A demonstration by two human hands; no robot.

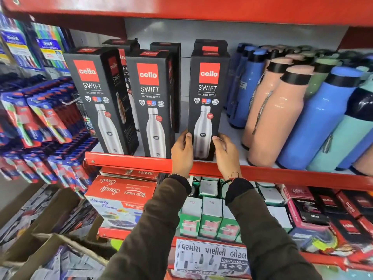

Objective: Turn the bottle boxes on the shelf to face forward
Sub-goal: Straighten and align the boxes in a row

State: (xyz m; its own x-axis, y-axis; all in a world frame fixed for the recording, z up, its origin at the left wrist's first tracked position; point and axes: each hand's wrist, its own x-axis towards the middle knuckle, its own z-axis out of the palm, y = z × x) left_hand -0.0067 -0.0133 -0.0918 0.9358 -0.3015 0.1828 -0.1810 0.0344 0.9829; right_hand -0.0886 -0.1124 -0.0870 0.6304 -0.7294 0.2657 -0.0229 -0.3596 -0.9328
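**A:** What is being held?

**B:** A tall black bottle box [207, 98] with a red "cello" square, the word "SWIFT" and a picture of a steel bottle. It stands upright at the front edge of a red shelf [129, 160], printed face toward the camera. The left hand [182, 152] presses its lower left side and the right hand [225, 152] its lower right side, so each grip is clamped on the box. The box's bottom corners are covered by the fingers.

**A:** Are there other boxes?

**B:** Two more front boxes stand to its left: a middle box [151, 102] and a left box [94, 98], both face forward, the left one angled slightly so one side panel shows. Behind them are further black boxes [211, 45], mostly hidden; only their tops and edges show, and I cannot tell which way they face.

**A:** What is to the right?

**B:** Loose bottles [272, 110] in peach, blue, green and teal, leaning and crowded together. The far ones are blurred and the edge of the view cuts some off.

**A:** And elsewhere?

**B:** Hanging toothbrush packs [40, 122] on the left, blurred. Below, a lower shelf holds red cartons [121, 190] printed upside down, partly covered by dark sleeves [153, 229].
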